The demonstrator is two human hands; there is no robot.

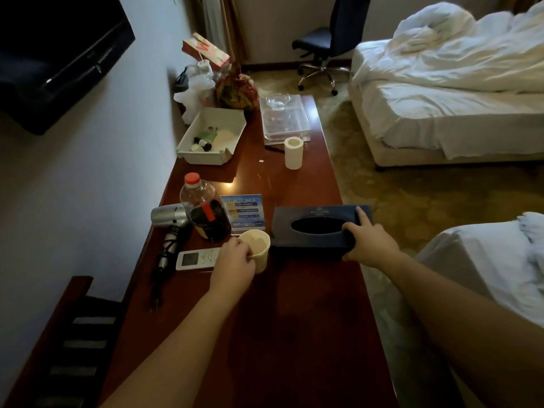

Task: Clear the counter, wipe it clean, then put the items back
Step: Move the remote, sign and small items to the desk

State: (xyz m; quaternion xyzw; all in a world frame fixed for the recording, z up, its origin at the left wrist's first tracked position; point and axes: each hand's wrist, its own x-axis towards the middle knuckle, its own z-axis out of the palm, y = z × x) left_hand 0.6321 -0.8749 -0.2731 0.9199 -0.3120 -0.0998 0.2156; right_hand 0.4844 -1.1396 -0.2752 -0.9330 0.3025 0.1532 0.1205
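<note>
Counter (294, 319) cluttered; clearing step. Left hand (235, 260) pinches cup (257, 248) rim, 9 o'clock of tissue box (318, 228); right hand (371, 242) clamps box end. Next: lift both away.

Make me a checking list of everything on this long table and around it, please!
Surface: dark red wooden counter, glossy.
Job's things: paper cup, dark tissue box, remote, bottle with red cap, info card, paper roll, white tray of small toiletries, clear tray with glass bowl.
Clutter: bags and a red box at the far end.
Hands: left hand pinches the cup rim; right hand grips the tissue box.
Cables: hair dryer cord, unplugged.
Surroundings: wall TV, office chair, unmade beds.
</note>
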